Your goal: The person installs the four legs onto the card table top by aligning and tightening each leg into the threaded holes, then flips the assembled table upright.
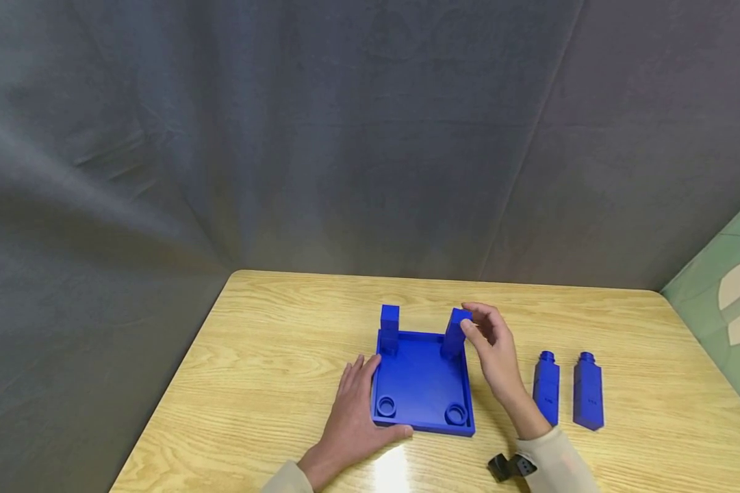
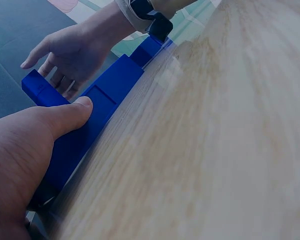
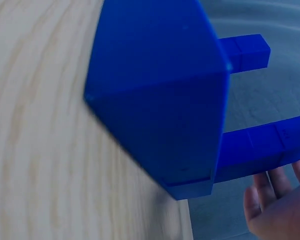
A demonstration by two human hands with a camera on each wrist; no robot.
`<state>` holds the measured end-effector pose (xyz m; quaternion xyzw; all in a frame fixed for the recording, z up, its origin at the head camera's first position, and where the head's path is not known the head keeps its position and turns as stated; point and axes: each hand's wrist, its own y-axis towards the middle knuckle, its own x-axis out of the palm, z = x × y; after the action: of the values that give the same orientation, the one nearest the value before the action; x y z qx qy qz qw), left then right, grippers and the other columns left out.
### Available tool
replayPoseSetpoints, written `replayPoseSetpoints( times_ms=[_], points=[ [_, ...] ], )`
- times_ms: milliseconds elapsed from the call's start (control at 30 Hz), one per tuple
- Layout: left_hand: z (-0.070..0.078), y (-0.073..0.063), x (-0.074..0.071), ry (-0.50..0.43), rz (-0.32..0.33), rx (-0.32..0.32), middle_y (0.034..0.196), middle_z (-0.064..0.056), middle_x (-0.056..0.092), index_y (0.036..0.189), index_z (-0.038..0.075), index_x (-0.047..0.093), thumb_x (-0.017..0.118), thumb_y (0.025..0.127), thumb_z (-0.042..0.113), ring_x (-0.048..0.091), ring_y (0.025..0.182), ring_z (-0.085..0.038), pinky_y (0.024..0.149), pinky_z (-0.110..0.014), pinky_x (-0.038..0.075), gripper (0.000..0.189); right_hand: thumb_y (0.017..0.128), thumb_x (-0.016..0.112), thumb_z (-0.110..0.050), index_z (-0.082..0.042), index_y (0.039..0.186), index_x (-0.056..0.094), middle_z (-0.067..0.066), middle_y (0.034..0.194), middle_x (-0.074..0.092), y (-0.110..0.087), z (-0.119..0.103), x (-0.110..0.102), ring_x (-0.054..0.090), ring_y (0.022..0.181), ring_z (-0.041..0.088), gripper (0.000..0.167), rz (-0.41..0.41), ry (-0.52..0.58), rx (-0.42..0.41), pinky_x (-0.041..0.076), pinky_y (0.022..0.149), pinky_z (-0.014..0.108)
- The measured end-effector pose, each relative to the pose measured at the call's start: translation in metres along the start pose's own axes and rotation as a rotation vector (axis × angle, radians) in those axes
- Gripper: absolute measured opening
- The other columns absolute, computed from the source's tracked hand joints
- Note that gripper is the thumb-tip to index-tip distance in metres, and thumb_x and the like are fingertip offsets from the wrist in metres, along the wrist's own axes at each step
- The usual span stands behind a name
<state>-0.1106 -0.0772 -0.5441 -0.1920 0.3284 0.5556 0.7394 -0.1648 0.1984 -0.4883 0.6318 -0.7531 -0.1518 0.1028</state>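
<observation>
A square blue tray [image 1: 419, 383] lies on the table, with a raised rim and round sockets at its front corners. Blue square posts stand upright at its back left [image 1: 390, 327] and back right [image 1: 455, 334]. My left hand [image 1: 357, 418] rests along the tray's front left corner, fingers stretched at the left wall and thumb lying against the front wall. Beside the back right post is my right hand [image 1: 495, 352], its thumb near the post's top and its fingers behind. In the left wrist view that hand's fingers [image 2: 65, 75] hang loosely spread around the post.
Two more blue posts [image 1: 546, 387] [image 1: 588, 394] with threaded necks lie on the wooden table [image 1: 271, 356], right of my right forearm. A grey curtain [image 1: 370, 150] hangs behind the table's far edge. A black wrist camera [image 1: 510, 467] is strapped to my right wrist.
</observation>
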Motion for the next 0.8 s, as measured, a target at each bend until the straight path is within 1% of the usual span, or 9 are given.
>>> replayPoseSetpoints(
  times_ms=[33,100,233,367,467,567,633,700,800],
  points=[
    [0.000,0.000,0.000,0.001,-0.001,0.000,0.178,-0.014,0.036,0.175,0.015,0.030,0.092,0.075,0.071,0.020,0.169,-0.044,0.135,-0.067,0.019,0.130,0.112,0.058,-0.001,0.003,0.141,0.066,-0.001,0.131,0.071,0.000,0.000,-0.001,0.063,0.121,0.009,0.031,-0.021,0.044,-0.003,0.049,0.103,0.020],
    [0.000,0.000,0.000,0.003,-0.002,0.000,0.178,-0.014,0.036,0.175,0.015,0.030,0.092,0.075,0.071,0.020,0.169,-0.044,0.135,-0.068,0.019,0.130,0.115,0.049,-0.003,0.006,0.149,0.061,-0.004,0.136,0.073,0.001,0.002,-0.003,0.064,0.129,0.008,0.037,-0.074,0.124,-0.019,0.046,0.109,0.022],
    [0.000,0.000,0.000,0.005,0.001,0.004,0.178,-0.014,0.036,0.175,0.015,0.030,0.092,0.075,0.071,0.020,0.168,-0.045,0.135,-0.068,0.020,0.130,0.119,0.039,-0.007,0.014,0.159,0.047,-0.001,0.141,0.075,0.002,0.008,-0.007,0.062,0.141,0.011,0.046,-0.204,0.245,-0.024,0.040,0.118,0.022],
    [0.000,-0.001,0.000,0.008,0.006,0.007,0.178,-0.015,0.036,0.175,0.015,0.030,0.092,0.075,0.071,0.021,0.168,-0.045,0.135,-0.068,0.020,0.130,0.121,0.038,-0.011,0.009,0.164,0.043,-0.003,0.145,0.074,0.002,0.009,-0.010,0.054,0.149,0.009,0.048,-0.292,0.259,0.008,0.034,0.121,0.019],
    [0.000,0.000,0.000,0.008,0.009,0.005,0.178,-0.015,0.036,0.175,0.014,0.031,0.093,0.075,0.070,0.021,0.168,-0.045,0.135,-0.067,0.020,0.130,0.121,0.037,-0.013,0.007,0.164,0.045,-0.005,0.144,0.074,0.003,0.008,-0.012,0.054,0.149,0.009,0.047,-0.322,0.235,0.024,0.033,0.121,0.018],
    [0.000,0.000,0.000,0.006,0.011,0.001,0.178,-0.015,0.036,0.175,0.014,0.031,0.093,0.074,0.069,0.021,0.168,-0.045,0.135,-0.067,0.020,0.131,0.121,0.040,-0.012,0.006,0.162,0.048,-0.002,0.143,0.073,0.003,0.008,-0.012,0.059,0.144,0.010,0.045,-0.317,0.215,0.035,0.037,0.120,0.018],
    [0.000,0.000,0.001,0.004,0.011,0.001,0.178,-0.015,0.036,0.175,0.014,0.031,0.093,0.074,0.070,0.021,0.168,-0.045,0.135,-0.067,0.020,0.131,0.120,0.044,-0.010,0.006,0.160,0.050,-0.003,0.143,0.072,0.003,0.007,-0.012,0.062,0.138,0.009,0.043,-0.292,0.192,0.041,0.042,0.117,0.019],
    [0.000,0.000,0.001,0.001,0.011,0.002,0.178,-0.015,0.036,0.175,0.014,0.030,0.093,0.074,0.070,0.021,0.168,-0.044,0.135,-0.067,0.019,0.131,0.117,0.050,-0.007,0.006,0.156,0.054,-0.003,0.140,0.072,0.002,0.006,-0.011,0.065,0.128,0.009,0.041,-0.243,0.157,0.047,0.049,0.109,0.019],
    [0.000,-0.001,0.001,-0.002,0.008,0.007,0.178,-0.014,0.036,0.175,0.014,0.030,0.092,0.075,0.071,0.021,0.169,-0.044,0.136,-0.067,0.019,0.130,0.112,0.060,-0.002,0.008,0.149,0.059,-0.004,0.126,0.071,0.001,0.004,-0.008,0.065,0.111,0.009,0.038,-0.143,0.089,0.064,0.054,0.094,0.018]
  ],
)
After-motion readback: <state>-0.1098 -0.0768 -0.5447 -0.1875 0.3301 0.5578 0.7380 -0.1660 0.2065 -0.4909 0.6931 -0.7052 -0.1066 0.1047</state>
